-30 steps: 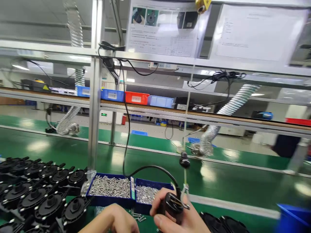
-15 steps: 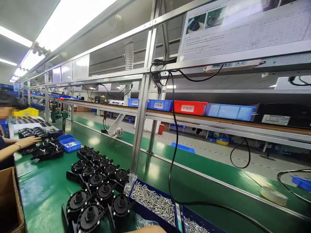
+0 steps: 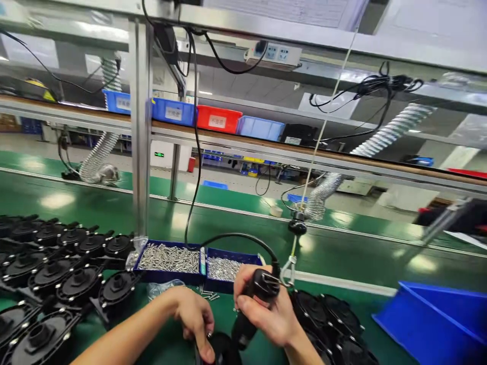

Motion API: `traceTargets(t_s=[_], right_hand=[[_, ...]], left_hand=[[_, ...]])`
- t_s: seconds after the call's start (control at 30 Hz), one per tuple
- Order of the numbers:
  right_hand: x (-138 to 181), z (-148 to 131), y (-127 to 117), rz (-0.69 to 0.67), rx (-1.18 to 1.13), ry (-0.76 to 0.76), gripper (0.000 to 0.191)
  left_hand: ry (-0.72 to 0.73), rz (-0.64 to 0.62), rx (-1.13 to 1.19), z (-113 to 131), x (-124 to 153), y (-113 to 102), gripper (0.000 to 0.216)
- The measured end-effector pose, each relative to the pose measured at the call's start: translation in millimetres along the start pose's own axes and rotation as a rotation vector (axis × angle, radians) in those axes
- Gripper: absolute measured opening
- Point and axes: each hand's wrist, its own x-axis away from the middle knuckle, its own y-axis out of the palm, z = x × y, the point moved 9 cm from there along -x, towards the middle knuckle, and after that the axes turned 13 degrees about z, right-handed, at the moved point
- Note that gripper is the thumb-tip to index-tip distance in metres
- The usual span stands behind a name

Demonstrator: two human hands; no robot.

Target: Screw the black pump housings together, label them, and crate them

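With my right hand (image 3: 270,309) I am grasping the driver (image 3: 245,329), the fingers closing around its body, and it is leaning down just beside the black part (image 3: 224,351). This part is sitting at the bottom edge of my view, in front of the screws (image 3: 171,258), and my left hand (image 3: 195,319) is touching it, but I cannot tell if those fingers are gripping.

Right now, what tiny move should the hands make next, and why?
Probably the right hand should ease the corded electric screwdriver closer over the black round housing: it points downward right by that housing, and the left hand has its fingers at the housing's edge, seemingly steadying it.
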Motion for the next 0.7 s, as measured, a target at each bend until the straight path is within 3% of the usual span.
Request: traceTargets(t_s=[0.13, 0.3, 0.47, 0.7], right_hand=[[-4, -9, -11, 0.040, 0.016, 0.065, 0.013], [-4, -27, -26, 0.218, -0.048, -0.040, 0.007], [-2, -14, -4, 0.144, -0.046, -0.001, 0.013], [-2, -5, 2, 0.133, -0.043, 0.029, 0.018]], left_hand=[[-0.015, 0.003, 0.046, 9, 13, 5, 0.071], [-0.008, 0.019, 0.034, 16, 9, 13, 0.072], [0.076, -0.008, 0.039, 23, 17, 15, 0.066], [0.109, -0.048, 0.047, 28, 20, 18, 0.066]])
